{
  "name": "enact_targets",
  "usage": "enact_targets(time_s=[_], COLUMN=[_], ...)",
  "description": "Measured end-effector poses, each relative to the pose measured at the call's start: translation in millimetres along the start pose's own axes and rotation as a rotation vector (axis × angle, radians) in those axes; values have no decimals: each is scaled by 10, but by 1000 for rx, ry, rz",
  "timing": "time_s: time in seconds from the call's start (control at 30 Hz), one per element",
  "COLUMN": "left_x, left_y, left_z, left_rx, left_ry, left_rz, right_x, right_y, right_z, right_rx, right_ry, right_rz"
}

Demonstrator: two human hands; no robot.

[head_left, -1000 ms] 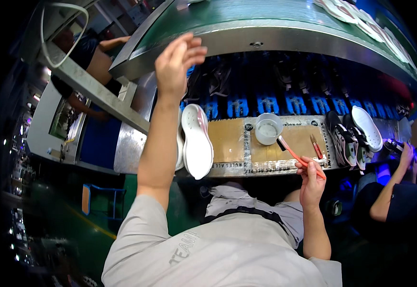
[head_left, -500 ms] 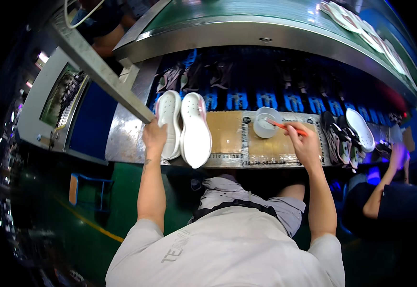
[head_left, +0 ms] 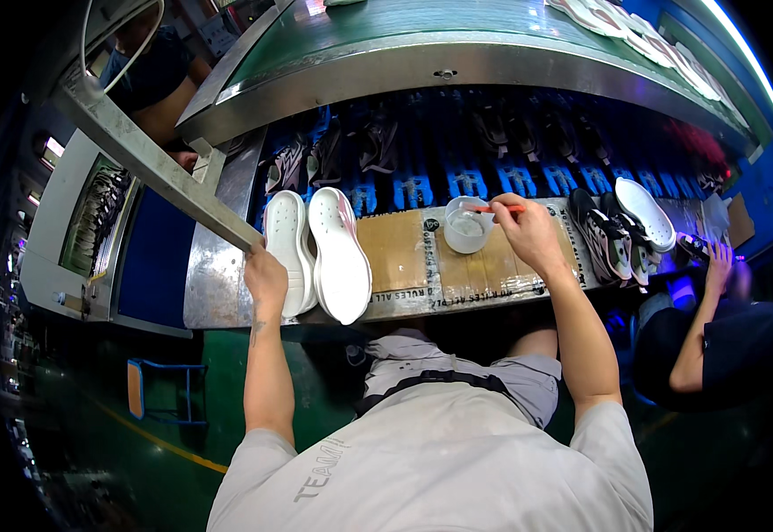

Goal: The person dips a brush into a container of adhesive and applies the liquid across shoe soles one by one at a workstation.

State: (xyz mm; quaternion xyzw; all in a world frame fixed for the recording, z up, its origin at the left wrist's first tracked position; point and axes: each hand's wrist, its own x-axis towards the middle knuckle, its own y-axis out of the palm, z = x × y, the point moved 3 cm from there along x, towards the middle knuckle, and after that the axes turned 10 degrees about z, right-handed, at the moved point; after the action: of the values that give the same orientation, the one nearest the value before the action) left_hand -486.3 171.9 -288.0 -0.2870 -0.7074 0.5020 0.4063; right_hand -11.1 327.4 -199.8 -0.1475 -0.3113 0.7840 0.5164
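Observation:
Two white shoe soles lie side by side at the left of the bench. My left hand [head_left: 267,277] is closed at the outer edge of the left sole [head_left: 289,253], gripping it; some fingers are hidden. Beside that one, the right sole [head_left: 342,266] shows a pink patch on its upper side. Over the cardboard, my right hand [head_left: 530,232] pinches a brush with an orange handle [head_left: 502,208]. The brush's lower end is inside a translucent plastic cup [head_left: 466,238] holding something whitish.
Brown cardboard [head_left: 395,253] under clear tape covers the bench. Dark shoes [head_left: 601,235] and another white sole [head_left: 645,215] stand at right, near a co-worker's hand [head_left: 719,264]. Behind, shoes sit on a blue-lit rack [head_left: 413,191] below a green conveyor [head_left: 422,35]. A metal bar [head_left: 156,151] slants in from upper left.
The whole view has shifted, moving the bench left and slightly down in the picture. My right hand has come closer to the cup, and the brush handle lies flatter. My left hand stays by the left sole.

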Motion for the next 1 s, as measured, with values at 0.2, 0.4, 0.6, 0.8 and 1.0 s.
enact_targets(time_s=[0.2, 0.4, 0.6, 0.8, 1.0], left_x=[-236, -477, -732, -1207, -1399], left_y=[-381, -668, -685, -867, -718], left_z=[92, -155, -745, -1771, -1947], left_rx=[-373, -1746, -2320, -2765, -2493], left_ry=[-268, -172, -16, 80, -93], left_rz=[131, 448, 886, 1340, 1563], right_x=[-155, -141, -75, -286, -519], right_y=[-13, -156, -146, -141, -440], right_z=[-309, -486, -541, -448, -188], right_rx=[183, 403, 561, 672, 726], right_ry=[-71, -97, -49, -67, -319], right_rz=[-65, -121, -87, -94, 125])
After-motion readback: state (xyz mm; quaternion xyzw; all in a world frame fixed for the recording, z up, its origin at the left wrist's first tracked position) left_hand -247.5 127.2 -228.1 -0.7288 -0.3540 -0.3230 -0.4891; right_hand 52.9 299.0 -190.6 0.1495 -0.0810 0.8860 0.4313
